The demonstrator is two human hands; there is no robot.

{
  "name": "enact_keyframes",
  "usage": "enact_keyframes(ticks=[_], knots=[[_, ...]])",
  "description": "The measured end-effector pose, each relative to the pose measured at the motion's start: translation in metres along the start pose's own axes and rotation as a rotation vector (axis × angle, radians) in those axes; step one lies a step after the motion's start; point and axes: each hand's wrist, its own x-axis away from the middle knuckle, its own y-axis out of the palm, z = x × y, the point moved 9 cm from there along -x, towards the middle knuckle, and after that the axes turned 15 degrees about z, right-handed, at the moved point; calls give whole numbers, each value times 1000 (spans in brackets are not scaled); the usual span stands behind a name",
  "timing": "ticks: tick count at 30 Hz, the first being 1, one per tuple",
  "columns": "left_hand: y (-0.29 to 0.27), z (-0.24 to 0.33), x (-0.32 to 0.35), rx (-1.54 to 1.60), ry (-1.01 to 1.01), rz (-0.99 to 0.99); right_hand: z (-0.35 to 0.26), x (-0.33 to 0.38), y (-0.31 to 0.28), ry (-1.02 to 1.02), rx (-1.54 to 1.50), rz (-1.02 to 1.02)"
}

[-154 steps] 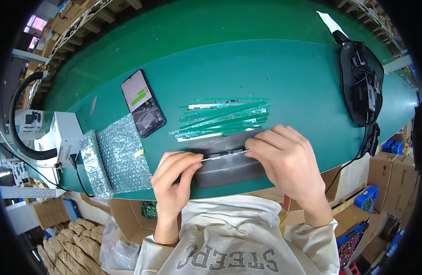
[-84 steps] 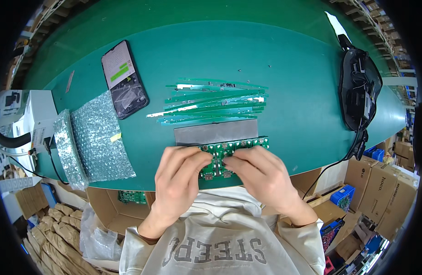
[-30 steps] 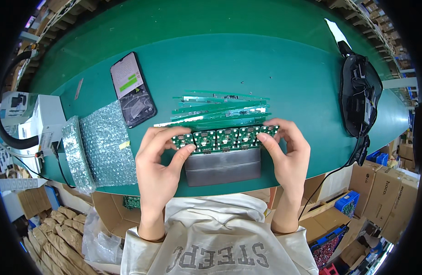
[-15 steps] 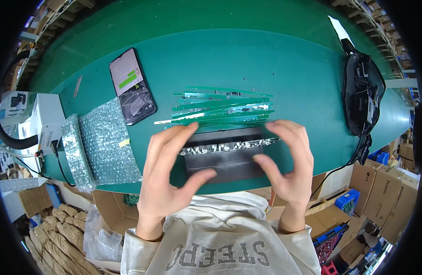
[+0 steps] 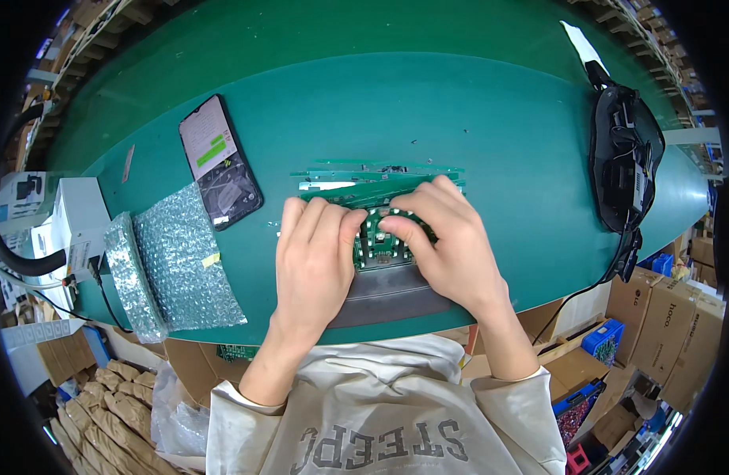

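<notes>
A green circuit board with small components on its face is held between both hands at the near middle of the table. My left hand is closed on its left side, with the thumb along the board. On the other side my right hand grips it, thumb bent against the face and fingers over the far edge. Below the board lies a flat black pad. Just beyond my fingers is a loose pile of thin green circuit-board strips, partly covered by my hands.
To the left lie a phone with a lit screen and a sheet of bubble wrap. White boxes stand farther left. A black bag-like case with a cable is at the right. Cardboard boxes sit below the table's right edge.
Both hands have come inward and closed on the board. The board, formerly seen nearly edge-on on the pad, now shows its green face.
</notes>
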Motion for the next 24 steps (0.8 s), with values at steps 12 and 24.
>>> enact_keyframes(ticks=[12, 24], knots=[[-26, -18, -1, -16, -204, 275, 8, -1, -42, 52, 28, 439], [-24, -41, 13, 388, -703, 371, -17, 28, -27, -294, 211, 316]])
